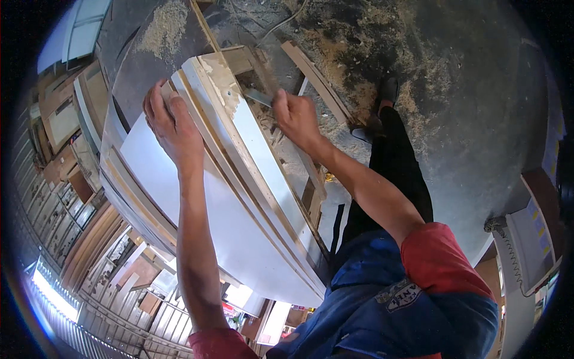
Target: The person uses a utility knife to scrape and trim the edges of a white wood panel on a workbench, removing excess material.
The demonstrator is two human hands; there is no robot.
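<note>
A stack of white-faced panels [218, 206] with narrow wood-coloured edges lies in front of me, running from my waist to the far left. My left hand [173, 122] grips the far corner of a white panel, its thumb on the edge and its fingers over the side. Beside it, a panel end carries a rough tan patch [222, 81], like bare wood or dried glue. To the right of that patch my right hand [297, 116] is closed on a flat grey blade [257, 97], which points left towards the panel edge. Its handle is hidden in the fist.
Wooden strips [317, 81] lie on the dusty floor beyond my right hand. A wooden frame [314, 185] supports the panels on the right. Sawdust [164, 27] covers patches of ground. Stacked boards [89, 245] stand on the left. My foot [388, 90] is near the strips.
</note>
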